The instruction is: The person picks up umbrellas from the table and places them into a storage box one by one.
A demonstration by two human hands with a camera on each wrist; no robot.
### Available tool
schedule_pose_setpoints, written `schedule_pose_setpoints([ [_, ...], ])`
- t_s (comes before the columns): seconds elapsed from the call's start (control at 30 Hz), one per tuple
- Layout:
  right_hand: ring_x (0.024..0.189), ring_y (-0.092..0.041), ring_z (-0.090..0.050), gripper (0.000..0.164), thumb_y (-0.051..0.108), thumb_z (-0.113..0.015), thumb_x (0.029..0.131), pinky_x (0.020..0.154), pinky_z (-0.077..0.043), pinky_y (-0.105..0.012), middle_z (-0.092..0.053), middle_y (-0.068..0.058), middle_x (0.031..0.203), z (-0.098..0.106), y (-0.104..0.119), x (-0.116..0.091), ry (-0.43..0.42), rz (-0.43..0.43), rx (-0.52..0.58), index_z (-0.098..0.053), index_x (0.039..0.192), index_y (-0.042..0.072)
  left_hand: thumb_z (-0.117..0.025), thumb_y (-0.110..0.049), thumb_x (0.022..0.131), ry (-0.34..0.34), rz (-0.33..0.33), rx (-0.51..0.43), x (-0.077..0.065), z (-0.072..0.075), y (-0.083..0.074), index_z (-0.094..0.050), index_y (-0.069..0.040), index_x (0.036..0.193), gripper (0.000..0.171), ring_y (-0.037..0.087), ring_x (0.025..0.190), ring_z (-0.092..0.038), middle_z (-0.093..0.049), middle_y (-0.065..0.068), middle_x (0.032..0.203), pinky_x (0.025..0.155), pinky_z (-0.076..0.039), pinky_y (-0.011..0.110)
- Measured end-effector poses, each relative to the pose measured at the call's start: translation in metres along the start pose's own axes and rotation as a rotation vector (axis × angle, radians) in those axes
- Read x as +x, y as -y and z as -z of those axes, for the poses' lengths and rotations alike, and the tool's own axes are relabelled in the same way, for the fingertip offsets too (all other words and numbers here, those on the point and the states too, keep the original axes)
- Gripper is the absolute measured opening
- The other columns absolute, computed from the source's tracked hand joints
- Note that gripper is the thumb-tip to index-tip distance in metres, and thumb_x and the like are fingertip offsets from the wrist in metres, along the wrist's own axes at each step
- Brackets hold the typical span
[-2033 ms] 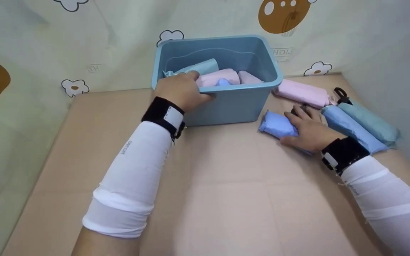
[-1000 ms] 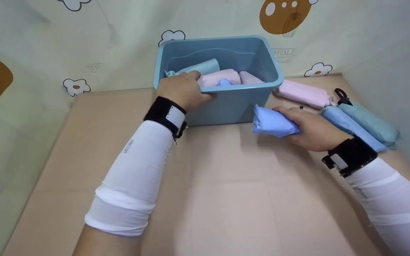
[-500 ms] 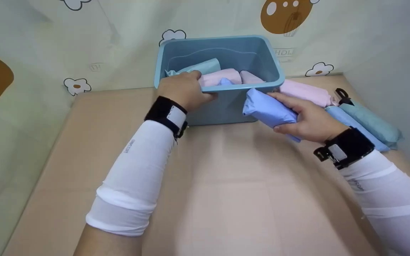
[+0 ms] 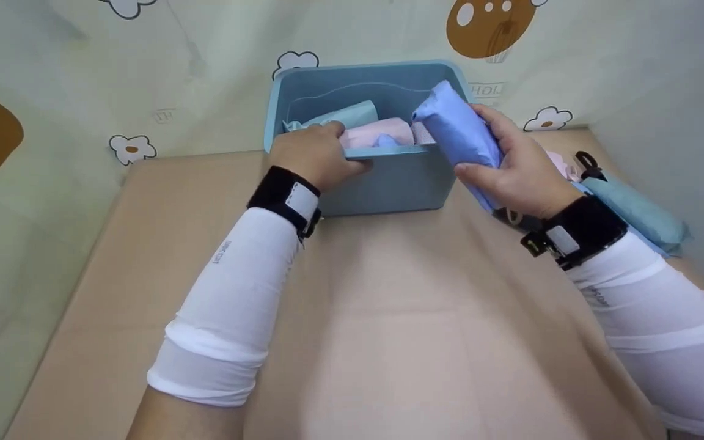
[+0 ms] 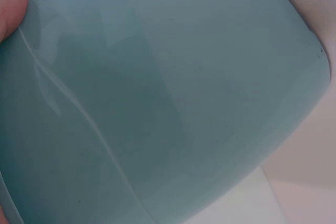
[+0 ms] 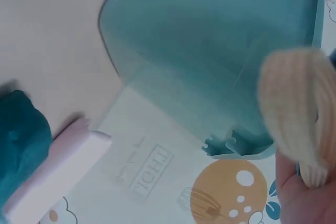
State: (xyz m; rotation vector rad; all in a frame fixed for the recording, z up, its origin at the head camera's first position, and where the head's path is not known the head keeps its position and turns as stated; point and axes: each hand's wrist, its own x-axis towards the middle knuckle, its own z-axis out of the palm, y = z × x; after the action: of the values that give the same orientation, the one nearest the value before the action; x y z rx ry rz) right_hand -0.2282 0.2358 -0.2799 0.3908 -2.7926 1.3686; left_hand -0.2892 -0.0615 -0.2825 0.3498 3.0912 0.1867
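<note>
In the head view my left hand [image 4: 312, 156] grips the near rim of a blue-grey plastic bin [image 4: 388, 183]; its thumb [image 5: 13, 11] lies on the outer wall in the left wrist view. My right hand [image 4: 526, 168] holds a blue folded umbrella [image 4: 459, 131] in its sleeve, tilted over the bin's right rim. A blurred beige strap [image 6: 294, 103] hangs beside that hand in the right wrist view. Inside the bin lie a teal bundle [image 4: 352, 115], a pink bundle [image 4: 385, 131] and a bit of blue, their lower parts hidden.
Right of the bin lie a teal folded umbrella [image 4: 639, 211] with a black strap [image 4: 587, 162] near its end, and a pink bundle [image 4: 563, 165] partly behind my right hand. A blue one is mostly hidden by my wrist. Patterned cloth [image 4: 205, 73] hangs behind the brown tabletop [image 4: 388, 342].
My right hand has gripped the blue umbrella, lifted it off the tabletop and brought it up and left to the bin's rim. The left hand has stayed on the bin.
</note>
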Motion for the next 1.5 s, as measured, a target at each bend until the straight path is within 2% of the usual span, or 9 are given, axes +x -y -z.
schedule_pose_setpoints([
  [0.17,0.137,-0.043,-0.045,0.089,0.027,-0.073,0.094,0.107,-0.044,-0.073,-0.035,-0.018,0.159,-0.002,0.007,0.014,-0.052,-0.035,0.035,-0.018,0.165,0.024,-0.057,-0.072,0.093,-0.002,0.006,0.001,0.000,-0.001,0.000,-0.054,-0.020,0.149,0.077,0.032,0.101,-0.065,-0.071,0.011,0.126,0.094,-0.056,0.051],
  [0.37,0.133,-0.038,-0.049,0.085,0.018,-0.073,0.092,0.106,-0.049,-0.067,-0.037,-0.018,0.151,-0.004,0.019,0.023,-0.112,0.005,0.066,-0.023,0.161,0.017,-0.056,-0.071,0.093,-0.002,0.011,0.003,0.001,-0.001,0.000,-0.054,-0.020,0.149,0.076,0.032,0.100,-0.064,-0.071,0.010,0.126,0.094,-0.056,0.052],
  [0.53,0.137,-0.035,-0.051,0.085,0.020,-0.074,0.093,0.110,-0.048,-0.062,-0.037,-0.016,0.154,-0.008,0.030,0.038,-0.157,0.011,0.047,-0.025,0.162,0.019,-0.055,-0.071,0.094,0.008,0.014,-0.003,-0.001,0.000,0.000,-0.052,-0.020,0.152,0.078,0.033,0.102,-0.065,-0.070,0.011,0.129,0.097,-0.055,0.054],
  [0.67,0.148,-0.034,-0.044,0.089,0.028,-0.073,0.097,0.118,-0.041,-0.060,-0.031,-0.012,0.165,-0.014,0.037,0.055,-0.145,-0.026,-0.042,-0.019,0.168,0.023,-0.055,-0.071,0.094,0.012,0.020,-0.010,-0.002,0.000,0.000,-0.052,-0.021,0.153,0.078,0.034,0.104,-0.065,-0.070,0.012,0.131,0.100,-0.054,0.055],
  [0.8,0.148,-0.033,-0.044,0.085,0.034,-0.069,0.101,0.120,-0.039,-0.058,-0.034,-0.010,0.168,-0.020,0.038,0.067,-0.104,-0.065,-0.078,-0.020,0.169,0.023,-0.056,-0.071,0.094,0.020,0.017,-0.015,-0.002,0.001,0.000,-0.051,-0.021,0.154,0.078,0.034,0.106,-0.064,-0.069,0.012,0.133,0.102,-0.053,0.055],
  [0.93,0.144,-0.033,-0.046,0.080,0.037,-0.067,0.102,0.118,-0.042,-0.057,-0.037,-0.009,0.166,-0.020,0.038,0.073,-0.083,-0.116,-0.062,-0.024,0.168,0.025,-0.054,-0.072,0.094,0.015,0.008,-0.013,-0.002,0.001,0.000,-0.051,-0.021,0.154,0.078,0.033,0.104,-0.064,-0.070,0.011,0.132,0.101,-0.054,0.054],
  [1.07,0.145,-0.031,-0.046,0.079,0.040,-0.064,0.104,0.118,-0.043,-0.054,-0.036,-0.008,0.167,-0.018,0.037,0.077,-0.084,-0.161,-0.036,-0.022,0.169,0.026,-0.055,-0.071,0.094,0.006,0.010,-0.009,-0.001,0.001,0.000,-0.053,-0.020,0.152,0.077,0.032,0.103,-0.064,-0.070,0.011,0.130,0.098,-0.055,0.053],
  [1.3,0.138,-0.028,-0.048,0.072,0.039,-0.061,0.105,0.115,-0.048,-0.049,-0.042,-0.008,0.164,-0.016,0.032,0.081,-0.094,-0.179,-0.028,-0.028,0.167,0.025,-0.056,-0.072,0.092,0.019,0.012,0.004,0.000,0.000,0.000,-0.051,-0.020,0.154,0.081,0.032,0.104,-0.065,-0.069,0.012,0.132,0.098,-0.055,0.052],
  [1.5,0.143,-0.029,-0.047,0.071,0.041,-0.060,0.106,0.118,-0.044,-0.050,-0.040,-0.007,0.166,-0.016,0.032,0.083,-0.103,-0.198,-0.033,-0.028,0.167,0.026,-0.055,-0.071,0.093,0.015,0.013,-0.002,-0.001,0.001,-0.001,-0.052,-0.020,0.152,0.079,0.032,0.102,-0.064,-0.070,0.011,0.131,0.098,-0.055,0.052],
])
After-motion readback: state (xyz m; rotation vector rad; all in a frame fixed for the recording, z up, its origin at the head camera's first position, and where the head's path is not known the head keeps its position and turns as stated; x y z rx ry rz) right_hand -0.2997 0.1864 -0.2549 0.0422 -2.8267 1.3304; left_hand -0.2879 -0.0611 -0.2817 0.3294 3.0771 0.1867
